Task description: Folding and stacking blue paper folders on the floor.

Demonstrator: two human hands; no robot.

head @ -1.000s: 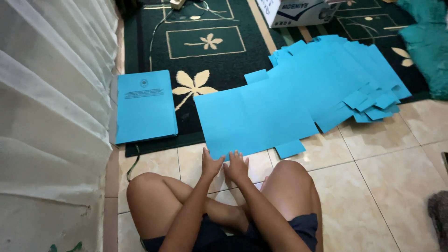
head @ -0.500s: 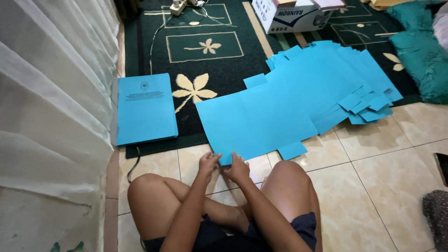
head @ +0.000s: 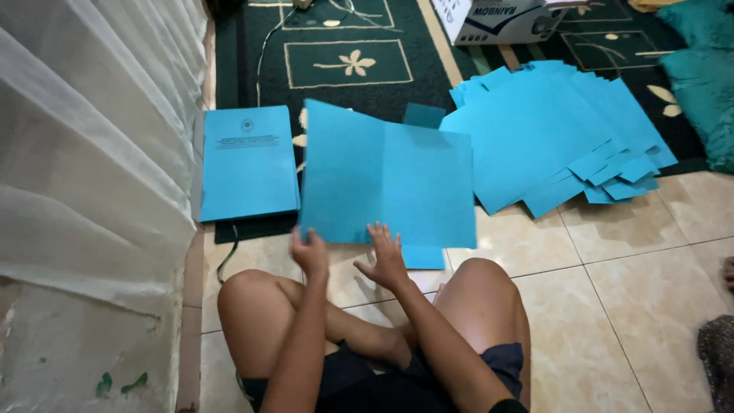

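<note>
A seated person's left hand (head: 310, 252) pinches the near left edge of a blue card sheet (head: 386, 180) – thin, light and bendy, best held by its edges – while the right hand (head: 384, 258) presses open-fingered just beside it, finished folder (head: 248, 162) further left.

Open tile floor (head: 612, 306) to the right of the knees; free passage there. Left side closed off by white curtain (head: 84, 153). Ahead, the lifted blue sheet (head: 386, 180) blocks the forward reach. Folded blue folder (head: 247, 162) lies just left of it, the fanned stack of blue sheets (head: 550, 130) right. Cardboard box (head: 505, 19) stands beyond, on the carpet (head: 344, 65).
</note>
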